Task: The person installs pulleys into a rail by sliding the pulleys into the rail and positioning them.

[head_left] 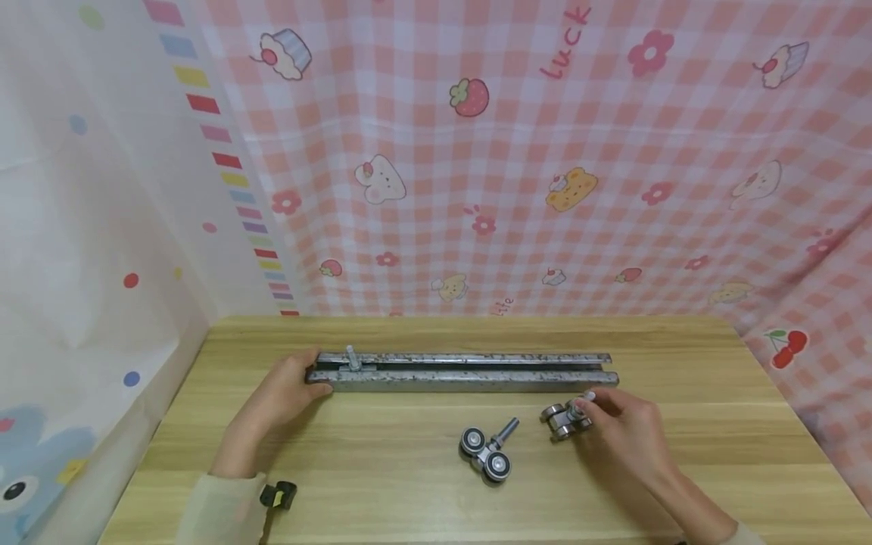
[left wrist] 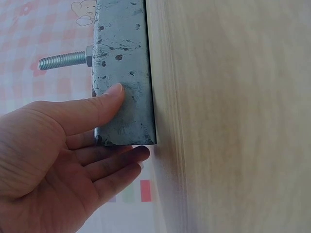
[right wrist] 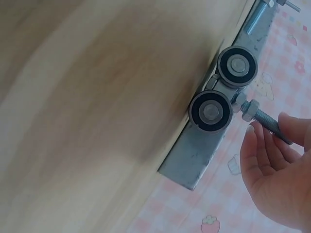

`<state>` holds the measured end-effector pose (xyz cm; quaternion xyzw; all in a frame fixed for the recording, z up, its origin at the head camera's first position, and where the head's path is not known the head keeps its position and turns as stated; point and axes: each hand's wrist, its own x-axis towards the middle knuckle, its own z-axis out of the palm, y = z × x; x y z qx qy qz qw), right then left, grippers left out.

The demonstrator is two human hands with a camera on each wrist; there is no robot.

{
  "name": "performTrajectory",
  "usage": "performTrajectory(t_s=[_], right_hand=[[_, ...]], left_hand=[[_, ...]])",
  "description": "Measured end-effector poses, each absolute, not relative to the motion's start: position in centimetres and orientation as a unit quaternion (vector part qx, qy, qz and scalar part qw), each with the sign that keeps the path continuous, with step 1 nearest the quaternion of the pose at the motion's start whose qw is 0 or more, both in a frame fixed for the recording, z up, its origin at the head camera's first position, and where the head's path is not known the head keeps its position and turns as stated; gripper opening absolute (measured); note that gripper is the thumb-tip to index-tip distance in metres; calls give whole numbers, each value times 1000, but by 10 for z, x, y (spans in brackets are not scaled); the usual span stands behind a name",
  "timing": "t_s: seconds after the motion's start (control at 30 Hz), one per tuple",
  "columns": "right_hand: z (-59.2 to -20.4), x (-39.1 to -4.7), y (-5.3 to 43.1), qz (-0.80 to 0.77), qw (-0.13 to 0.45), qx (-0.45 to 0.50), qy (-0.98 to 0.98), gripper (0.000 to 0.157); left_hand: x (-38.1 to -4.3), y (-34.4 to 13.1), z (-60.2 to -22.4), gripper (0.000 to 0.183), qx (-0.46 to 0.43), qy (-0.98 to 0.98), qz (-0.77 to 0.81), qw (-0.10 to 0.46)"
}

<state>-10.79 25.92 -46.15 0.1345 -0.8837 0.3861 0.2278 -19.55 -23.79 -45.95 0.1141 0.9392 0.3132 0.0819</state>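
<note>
head view: the left hand (head_left: 289, 386) grips the left end of a metal rail (head_left: 463, 384), its thumb flat on the near side, while the right hand (head_left: 630, 431) pinches the threaded bolt of a wheeled roller (head_left: 562, 424) between thumb and fingers. that roller is just in front of the rail's right end; whether its wheels touch the table (head_left: 368, 469) i cannot tell. the rail lies lengthwise across the table, slot up, and an upright bolt (head_left: 351, 357) sticks out of the slot near the left hand. a second roller (head_left: 485, 456) lies on the table between the hands, nearer the right one, bolt pointing up and right. behind the table hangs a pink checked cloth (head_left: 422, 136) with cartoon prints.
</note>
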Motion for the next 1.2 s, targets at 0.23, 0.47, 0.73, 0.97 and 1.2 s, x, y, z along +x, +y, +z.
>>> performTrajectory(t_s=[0.23,0.47,0.73,0.97,1.2], right_hand=[[-458,-106,273,361,265,139,-883,19],[-452,-109,291,350,270,104,-891,16],[-446,-107,308,340,260,63,-902,14],[-447,-107,324,331,259,51,-906,14],[-444,-111,336,328,252,38,-910,10]], left_hand=[[-196,-238,-459,73,115,939,312,87],[-195,-236,-457,73,110,940,311,88],[-195,-235,-456,72,109,942,306,87],[-196,-236,-456,72,108,942,306,90],[-195,-236,-456,72,107,941,309,92]])
